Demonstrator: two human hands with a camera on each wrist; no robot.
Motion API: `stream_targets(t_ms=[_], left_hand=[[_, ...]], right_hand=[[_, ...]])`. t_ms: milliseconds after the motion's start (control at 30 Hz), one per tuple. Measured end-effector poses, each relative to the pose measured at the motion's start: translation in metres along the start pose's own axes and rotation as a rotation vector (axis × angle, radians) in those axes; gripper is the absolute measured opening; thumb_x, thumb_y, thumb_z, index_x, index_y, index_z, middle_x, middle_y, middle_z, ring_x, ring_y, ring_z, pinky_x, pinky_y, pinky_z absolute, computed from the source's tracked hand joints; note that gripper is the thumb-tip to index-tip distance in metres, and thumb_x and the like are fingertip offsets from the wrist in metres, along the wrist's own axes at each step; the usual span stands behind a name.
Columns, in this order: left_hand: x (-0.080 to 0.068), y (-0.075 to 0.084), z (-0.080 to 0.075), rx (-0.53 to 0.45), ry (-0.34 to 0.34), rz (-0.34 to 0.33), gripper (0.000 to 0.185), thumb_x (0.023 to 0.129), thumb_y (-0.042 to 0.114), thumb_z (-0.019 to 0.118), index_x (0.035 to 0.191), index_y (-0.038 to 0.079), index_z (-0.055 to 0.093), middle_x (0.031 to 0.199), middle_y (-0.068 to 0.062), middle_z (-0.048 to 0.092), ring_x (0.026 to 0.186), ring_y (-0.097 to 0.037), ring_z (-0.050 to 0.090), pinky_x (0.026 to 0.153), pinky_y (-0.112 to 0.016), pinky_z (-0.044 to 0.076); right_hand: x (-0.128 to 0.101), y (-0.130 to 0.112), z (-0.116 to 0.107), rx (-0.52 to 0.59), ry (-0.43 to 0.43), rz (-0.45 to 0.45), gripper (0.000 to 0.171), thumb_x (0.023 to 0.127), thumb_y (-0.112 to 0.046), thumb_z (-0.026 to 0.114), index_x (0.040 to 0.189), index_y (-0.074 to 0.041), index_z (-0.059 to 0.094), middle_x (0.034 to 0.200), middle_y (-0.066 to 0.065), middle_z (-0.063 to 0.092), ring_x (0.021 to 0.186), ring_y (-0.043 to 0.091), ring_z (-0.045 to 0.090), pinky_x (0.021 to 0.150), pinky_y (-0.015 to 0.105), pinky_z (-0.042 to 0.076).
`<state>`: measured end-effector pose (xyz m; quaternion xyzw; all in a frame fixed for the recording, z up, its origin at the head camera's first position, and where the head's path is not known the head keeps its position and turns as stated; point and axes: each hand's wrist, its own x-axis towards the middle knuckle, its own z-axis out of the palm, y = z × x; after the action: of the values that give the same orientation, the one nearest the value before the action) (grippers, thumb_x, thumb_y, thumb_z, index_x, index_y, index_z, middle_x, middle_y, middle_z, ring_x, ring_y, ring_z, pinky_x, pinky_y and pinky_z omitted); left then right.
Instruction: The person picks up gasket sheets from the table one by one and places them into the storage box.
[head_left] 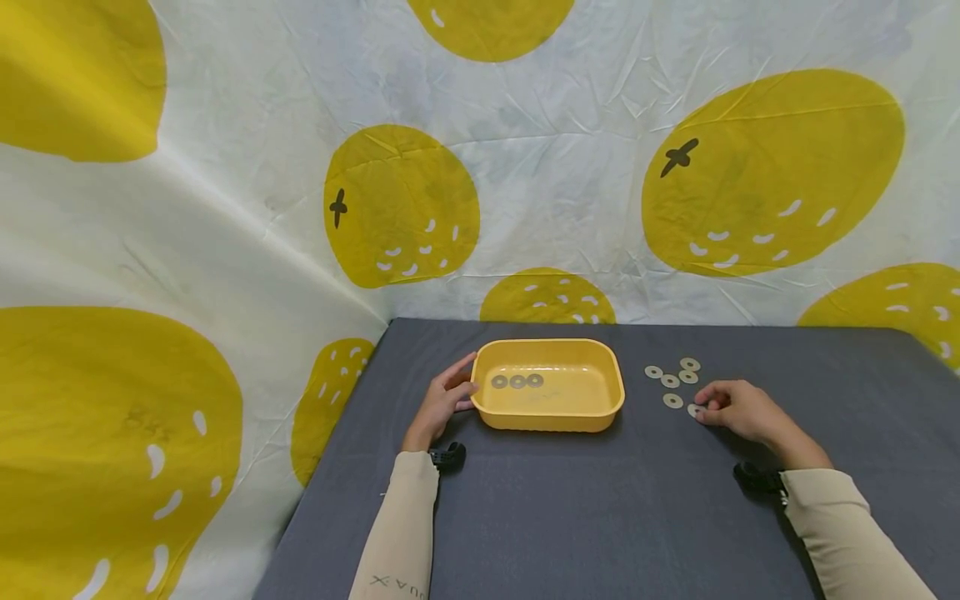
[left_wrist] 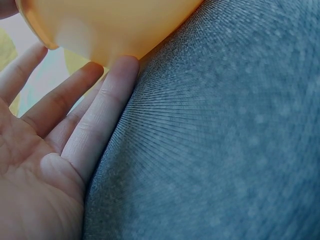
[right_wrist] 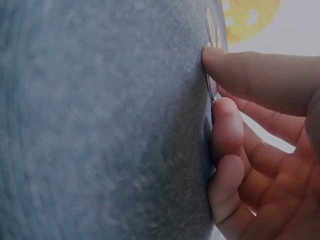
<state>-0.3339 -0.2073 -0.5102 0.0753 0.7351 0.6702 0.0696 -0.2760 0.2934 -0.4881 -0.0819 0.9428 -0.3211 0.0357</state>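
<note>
A yellow plastic tray [head_left: 558,414] stands on the grey table [head_left: 600,517], with three metal washers [head_left: 517,381] in a row inside it. My left hand [head_left: 459,390] rests its straight fingers [left_wrist: 107,107] against the tray's left wall [left_wrist: 110,25]. Several loose washers [head_left: 670,381] lie on the table to the right of the tray. My right hand [head_left: 703,408] reaches the nearest one, and its thumb and forefinger [right_wrist: 225,117] pinch the rim of that washer [right_wrist: 212,89], which lies flat on the cloth. Another washer [right_wrist: 210,22] lies just beyond it.
A white cloth with big yellow fruit prints [head_left: 405,208] hangs behind and to the left of the table. The table's left edge runs close to my left sleeve [head_left: 397,533]. Black wrist mounts [head_left: 447,456] sit on both forearms.
</note>
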Motion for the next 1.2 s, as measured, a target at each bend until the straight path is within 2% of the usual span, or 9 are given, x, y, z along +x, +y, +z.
stream_targets(t_ms=[167, 467, 900, 1200], left_hand=[[-0.0006, 0.0005, 0.0003, -0.006, -0.002, -0.003, 0.061, 0.097, 0.016, 0.067, 0.153, 0.032, 0.049, 0.146, -0.016, 0.058, 0.122, -0.025, 0.065, 0.094, -0.042, 0.060], [0.0004, -0.0002, -0.0001, 0.000, -0.008, 0.007, 0.060, 0.097, 0.013, 0.066, 0.151, 0.034, 0.051, 0.144, -0.014, 0.060, 0.126, -0.032, 0.063, 0.093, -0.040, 0.061], [-0.0009, 0.0002, -0.0004, -0.001, -0.010, -0.004, 0.059, 0.098, 0.012, 0.065, 0.152, 0.033, 0.051, 0.145, -0.016, 0.059, 0.128, -0.036, 0.061, 0.092, -0.038, 0.061], [-0.0019, 0.0030, 0.0007, 0.002, -0.011, -0.004, 0.059, 0.098, 0.013, 0.065, 0.151, 0.035, 0.051, 0.145, -0.015, 0.059, 0.129, -0.036, 0.061, 0.093, -0.040, 0.061]], right_hand=[[0.0005, -0.0022, 0.0008, -0.001, -0.007, 0.002, 0.022, 0.089, -0.014, 0.077, 0.102, 0.003, 0.069, 0.080, 0.002, 0.059, 0.069, 0.010, 0.049, 0.062, 0.025, 0.037], [0.0018, -0.0015, 0.0004, -0.009, 0.003, 0.005, 0.024, 0.086, -0.012, 0.079, 0.099, 0.003, 0.065, 0.084, 0.005, 0.059, 0.075, 0.015, 0.049, 0.064, 0.025, 0.038], [0.0015, -0.0022, 0.0024, -0.041, 0.029, -0.068, 0.024, 0.084, -0.012, 0.082, 0.099, -0.003, 0.065, 0.082, 0.002, 0.059, 0.073, 0.012, 0.049, 0.063, 0.027, 0.038], [0.0017, -0.0046, -0.0030, 0.027, -0.049, -0.064, 0.023, 0.091, -0.013, 0.076, 0.107, 0.000, 0.066, 0.074, 0.000, 0.064, 0.063, 0.008, 0.054, 0.057, 0.025, 0.043]])
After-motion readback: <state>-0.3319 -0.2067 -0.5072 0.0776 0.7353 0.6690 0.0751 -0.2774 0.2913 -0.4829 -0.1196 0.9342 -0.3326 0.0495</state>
